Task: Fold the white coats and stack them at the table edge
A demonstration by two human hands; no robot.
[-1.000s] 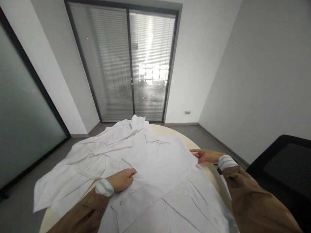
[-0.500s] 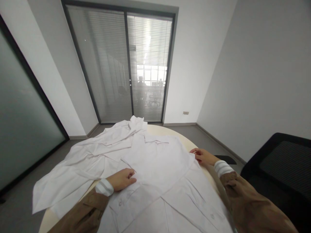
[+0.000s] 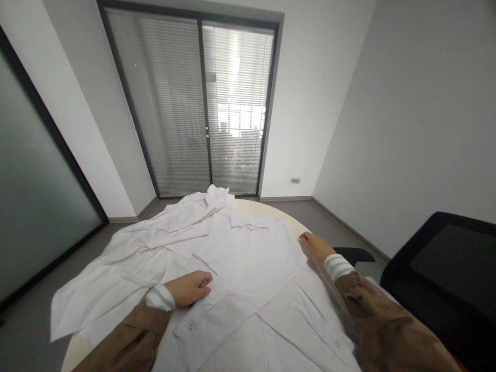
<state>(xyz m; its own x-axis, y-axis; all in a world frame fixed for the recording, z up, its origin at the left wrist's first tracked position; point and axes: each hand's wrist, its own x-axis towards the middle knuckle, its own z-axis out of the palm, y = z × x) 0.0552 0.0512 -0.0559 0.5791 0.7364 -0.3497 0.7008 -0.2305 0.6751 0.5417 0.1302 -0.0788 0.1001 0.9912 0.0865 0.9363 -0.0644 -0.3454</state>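
A white buttoned garment [image 3: 248, 263] lies partly folded in layers on the round table, its creases and a few buttons showing near me. My left hand [image 3: 189, 288] rests on its left part, fingers curled in and thumb apart from them; no cloth shows between them. At the garment's right edge is my right hand [image 3: 314, 248], its fingers bent closed by the table rim. Its fingertips are turned away, so whether it pinches cloth cannot be seen.
More rumpled white cloth [image 3: 132, 258] spreads over the left side and hangs past the rim. The pale tabletop [image 3: 267, 209] shows at the far right edge. A black mesh chair [image 3: 445, 274] stands close on the right. Glass doors with blinds [image 3: 174, 113] are beyond.
My right hand has shifted slightly left and its fingers have curled in more. The left hand has slid a little to the left. The garment's right edge looks slightly changed.
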